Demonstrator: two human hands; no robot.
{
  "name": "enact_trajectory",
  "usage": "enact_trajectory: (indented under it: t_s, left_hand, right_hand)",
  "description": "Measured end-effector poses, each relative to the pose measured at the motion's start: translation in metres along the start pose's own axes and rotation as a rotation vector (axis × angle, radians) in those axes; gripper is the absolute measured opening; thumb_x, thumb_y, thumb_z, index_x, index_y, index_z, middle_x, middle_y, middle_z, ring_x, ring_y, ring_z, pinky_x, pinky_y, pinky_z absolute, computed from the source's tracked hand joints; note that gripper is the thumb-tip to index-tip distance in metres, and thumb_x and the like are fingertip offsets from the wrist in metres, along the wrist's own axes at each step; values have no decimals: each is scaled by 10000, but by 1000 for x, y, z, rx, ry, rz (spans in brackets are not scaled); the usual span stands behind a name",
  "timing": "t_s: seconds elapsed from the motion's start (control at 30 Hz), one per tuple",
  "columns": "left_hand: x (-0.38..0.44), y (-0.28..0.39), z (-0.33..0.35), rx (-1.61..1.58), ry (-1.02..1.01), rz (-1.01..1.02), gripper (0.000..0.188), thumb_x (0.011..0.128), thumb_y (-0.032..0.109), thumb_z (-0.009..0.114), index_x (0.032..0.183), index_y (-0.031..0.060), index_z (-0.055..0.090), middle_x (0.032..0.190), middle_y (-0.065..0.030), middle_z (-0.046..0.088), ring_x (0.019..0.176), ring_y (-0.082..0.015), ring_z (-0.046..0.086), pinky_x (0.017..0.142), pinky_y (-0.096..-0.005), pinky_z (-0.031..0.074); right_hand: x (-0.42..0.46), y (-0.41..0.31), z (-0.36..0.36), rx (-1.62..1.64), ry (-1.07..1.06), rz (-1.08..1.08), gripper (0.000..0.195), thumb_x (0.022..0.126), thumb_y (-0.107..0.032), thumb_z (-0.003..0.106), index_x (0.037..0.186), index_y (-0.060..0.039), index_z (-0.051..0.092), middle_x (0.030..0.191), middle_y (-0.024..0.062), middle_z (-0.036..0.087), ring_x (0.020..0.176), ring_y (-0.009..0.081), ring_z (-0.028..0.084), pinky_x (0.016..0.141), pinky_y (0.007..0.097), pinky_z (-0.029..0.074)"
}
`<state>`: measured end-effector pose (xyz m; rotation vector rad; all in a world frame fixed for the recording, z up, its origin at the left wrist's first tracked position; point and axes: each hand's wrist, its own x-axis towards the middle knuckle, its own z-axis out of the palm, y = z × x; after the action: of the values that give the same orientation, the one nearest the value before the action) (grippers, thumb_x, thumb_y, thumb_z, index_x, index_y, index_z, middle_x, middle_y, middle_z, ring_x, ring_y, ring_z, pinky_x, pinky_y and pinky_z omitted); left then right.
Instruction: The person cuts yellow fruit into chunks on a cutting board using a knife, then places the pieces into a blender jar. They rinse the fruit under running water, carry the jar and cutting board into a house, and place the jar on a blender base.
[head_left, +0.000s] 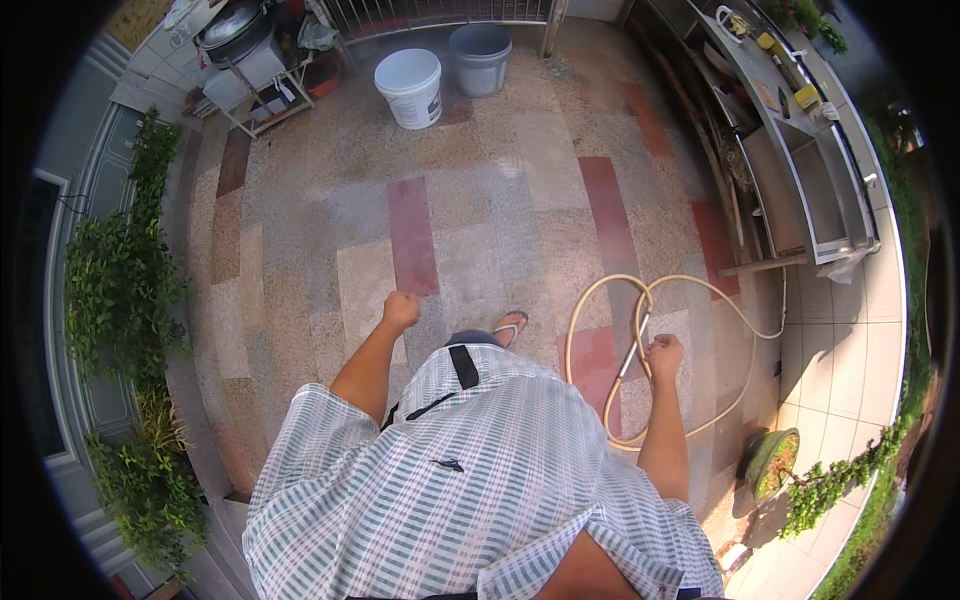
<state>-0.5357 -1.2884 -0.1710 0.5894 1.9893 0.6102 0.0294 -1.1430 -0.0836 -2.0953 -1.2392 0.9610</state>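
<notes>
My left hand is curled into a loose fist, held out over the paved floor with nothing visible in it. My right hand has its fingers curled too, and I see nothing in its grasp. Beside and beneath that hand, a beige garden hose lies in loops on the floor, with a white tube section along it. The hose passes close behind the fingers in the picture, but no grip on it shows. One foot in a flip-flop points ahead.
Ahead stand a white plastic bucket and a grey bucket. A metal sink counter lines the right wall, above a potted plant. At left are leafy shrubs and a cluttered rack.
</notes>
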Motion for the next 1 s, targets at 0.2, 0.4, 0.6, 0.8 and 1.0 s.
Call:
enact_trajectory:
  t_s: [0.2, 0.4, 0.6, 0.8, 1.0]
  left_hand:
    - [-74, -133, -47, 417, 74, 240, 230, 839, 145, 569, 784, -7, 733, 712, -152, 686, 651, -253, 664, 604, -378, 538]
    - [-116, -227, -110, 409, 161, -12, 209, 756, 141, 583, 755, 12, 746, 839, -219, 717, 774, -368, 709, 749, -435, 575]
    - [-137, -262, -142, -66, 155, -234, 220, 860, 78, 519, 768, -54, 670, 654, -166, 652, 508, -239, 628, 435, -350, 504]
    - [-118, -236, -143, -219, 101, -60, 258, 934, 179, 501, 881, -31, 642, 675, -119, 645, 478, -182, 578, 425, -325, 474]
    - [-99, -350, -184, -111, 82, 113, 255, 928, 182, 538, 844, -28, 656, 659, -107, 640, 473, -171, 573, 427, -316, 466]
  right_hand:
    - [-54, 6, 53, 129, -98, -104, 166, 838, 59, 520, 927, 67, 660, 686, 126, 649, 559, 184, 635, 480, 311, 511]
    - [-158, 150, 53, -224, -123, 115, 193, 837, -2, 491, 857, 53, 674, 640, 158, 630, 509, 207, 628, 409, 331, 462]
    - [-253, 191, 46, -462, 31, 51, 219, 820, -91, 567, 900, 60, 705, 779, 275, 688, 723, 386, 708, 653, 461, 554]
    - [-298, 137, 61, -567, -5, 85, 260, 853, -170, 560, 934, 12, 727, 925, 307, 686, 912, 444, 689, 822, 515, 533]
    - [-337, 43, 135, -560, -90, -158, 220, 833, -138, 571, 903, 6, 720, 891, 278, 694, 877, 439, 685, 806, 504, 536]
